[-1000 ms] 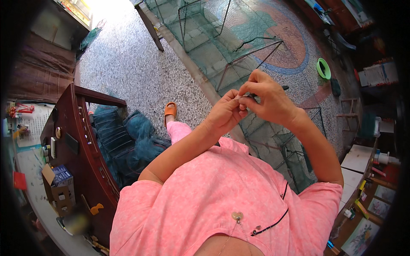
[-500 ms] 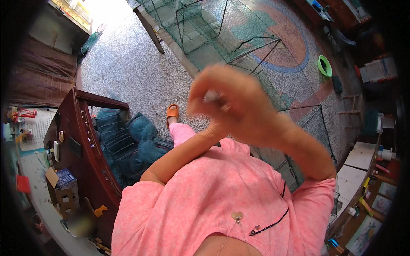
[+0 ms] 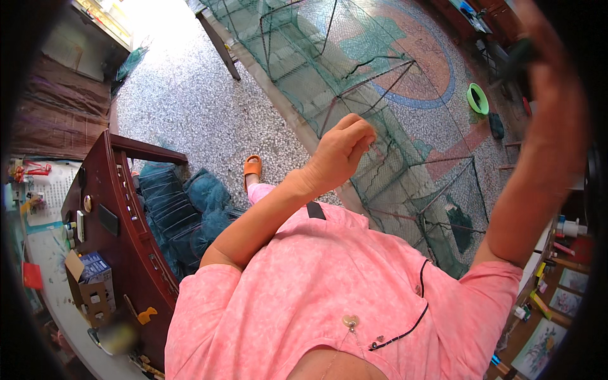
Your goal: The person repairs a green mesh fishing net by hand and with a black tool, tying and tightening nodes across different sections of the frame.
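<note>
Floor [image 3: 190, 107]: speckled grey terrazzo with a round red and green inlay far right; it fills the far half of my view.
Net trap [image 3: 380, 126]: a long green mesh cage on thin dark wire frames; it runs from far centre down to near right, lying on the floor; folded dark green netting [image 3: 183, 209] is heaped at the left, beside the cabinet.
Pink shirt [image 3: 329, 291]: my own top, filling the near centre; a thin black cord [image 3: 411, 316] loops across it.
Wooden cabinet [image 3: 120, 221]: dark red-brown, at my left; a small cardboard box [image 3: 88, 278] sits near its left side.
Right hand [image 3: 538, 57]: raised high at the far right edge, blurred; something dark shows at the fingers, but I cannot tell what it is, nor whether the grip is clenched or slack.
Left hand [image 3: 339, 152]: lifted in mid view, over the net trap; fingers curled inward with the tips pinched together; I cannot tell if a strand of mesh is caught between them, as nothing clear shows in the pinch.
Orange sandal [image 3: 252, 168]: on my foot, on the floor just left of the left forearm.
Green ring [image 3: 478, 98]: a bright green hoop-shaped thing on the floor, far right, beside the net.
</note>
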The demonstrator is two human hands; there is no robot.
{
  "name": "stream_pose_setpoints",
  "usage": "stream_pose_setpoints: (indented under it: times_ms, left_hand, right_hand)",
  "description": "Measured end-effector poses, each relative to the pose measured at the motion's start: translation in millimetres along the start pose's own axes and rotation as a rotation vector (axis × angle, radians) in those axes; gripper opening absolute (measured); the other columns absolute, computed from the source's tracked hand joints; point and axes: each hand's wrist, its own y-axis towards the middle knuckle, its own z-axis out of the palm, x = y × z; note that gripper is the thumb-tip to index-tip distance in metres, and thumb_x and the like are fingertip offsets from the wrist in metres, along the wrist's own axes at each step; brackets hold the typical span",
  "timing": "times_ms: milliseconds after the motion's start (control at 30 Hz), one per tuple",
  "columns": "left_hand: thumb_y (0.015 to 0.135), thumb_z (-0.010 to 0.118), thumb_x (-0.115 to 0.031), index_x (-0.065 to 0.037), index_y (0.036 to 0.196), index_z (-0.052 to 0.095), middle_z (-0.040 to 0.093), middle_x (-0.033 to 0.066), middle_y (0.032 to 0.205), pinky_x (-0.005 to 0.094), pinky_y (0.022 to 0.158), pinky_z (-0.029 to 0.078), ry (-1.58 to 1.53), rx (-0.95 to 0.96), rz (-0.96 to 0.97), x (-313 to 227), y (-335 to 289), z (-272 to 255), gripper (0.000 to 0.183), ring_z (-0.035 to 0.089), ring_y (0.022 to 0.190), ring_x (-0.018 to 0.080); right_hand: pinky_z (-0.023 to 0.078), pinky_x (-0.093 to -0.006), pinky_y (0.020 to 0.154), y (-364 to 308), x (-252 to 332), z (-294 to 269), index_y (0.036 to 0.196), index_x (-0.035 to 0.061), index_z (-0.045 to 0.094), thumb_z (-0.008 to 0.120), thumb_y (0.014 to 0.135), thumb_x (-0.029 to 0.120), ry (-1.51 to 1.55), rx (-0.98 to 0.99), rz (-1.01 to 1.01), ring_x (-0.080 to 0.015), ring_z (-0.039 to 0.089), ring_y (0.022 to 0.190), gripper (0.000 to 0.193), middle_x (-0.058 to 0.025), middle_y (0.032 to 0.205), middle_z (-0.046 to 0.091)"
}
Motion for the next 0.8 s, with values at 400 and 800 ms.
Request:
stream_pose_setpoints:
  times_ms: [400, 800]
  left_hand:
    - [0.088, 0.058, -0.002, 0.0, 0.094, 0.062, 0.052, 0.0052, 0.103, 0.0248, 0.078, 0.046, -0.192, 0.094, -0.154, -15, -5, -14, 0.007, 0.055, 0.092, 0.0119]
    - [0.098, 0.047, -0.022, -0.009, 0.094, 0.051, 0.062, 0.0082, 0.099, 0.0216, 0.061, 0.047, -1.146, -0.157, -0.562, 13, -27, -29, 0.015, 0.064, 0.079, 0.014]
  right_hand:
    - [0.046, -0.0254, 0.06, -5, 13, -47, 0.096, 0.0037, 0.056, 0.055, 0.091, 0.014, -0.462, 0.136, 0.096, -0.0119, 0.057, 0.07, 0.012, -0.0038, 0.079, 0.061]
    - [0.046, -0.0336, 0.064, -64, -68, 18, 0.079, 0.0069, 0.062, 0.066, 0.075, 0.006, -0.862, 0.654, -0.068, -0.022, 0.056, 0.077, 0.006, -0.0037, 0.078, 0.056]
